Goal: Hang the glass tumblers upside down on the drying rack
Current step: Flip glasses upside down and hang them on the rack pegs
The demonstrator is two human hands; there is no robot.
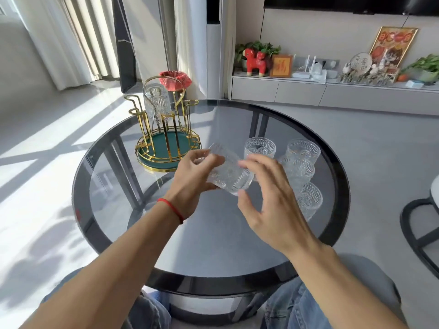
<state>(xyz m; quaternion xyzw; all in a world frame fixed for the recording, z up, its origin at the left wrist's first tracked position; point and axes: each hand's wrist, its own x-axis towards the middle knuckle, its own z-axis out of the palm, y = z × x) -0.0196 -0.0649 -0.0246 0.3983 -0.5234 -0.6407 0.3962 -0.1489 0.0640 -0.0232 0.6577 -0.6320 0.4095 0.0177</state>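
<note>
A: Where do we see the arms?

B: Both forearms reach from the near edge out over the round table (95,210). The left one angles in from the near left, with a red string (171,208) round the wrist. The right one comes from the near right, wrist bent, back of the hand toward us.

A: And the left hand (190,179)?

B: We see it curled round a tumbler (229,172), fingers over the far side and thumb on the near side, so it grips the glass. The tumbler is tilted on its side above the table's middle, lifted off the surface; we cannot tell which end is the mouth.

A: The right hand (273,203)?

B: Spread wide, fingers apart and slightly bent. Its fingertips lie against or just beside the tumbler's right end; we cannot tell whether they truly touch. It closes on nothing.

A: Where are the other glasses?

B: We count four upright on the right half of the table: one far (260,148), one far right (303,150), one behind the right fingers (298,169), one nearer (308,201), partly hidden by that hand.

A: And the rack (166,129)?

B: On the far left of the table, gold wire on a green tray. One glass (156,100) hangs on it upside down, at its far side. The held tumbler is near the rack's right, apart from it.
</note>
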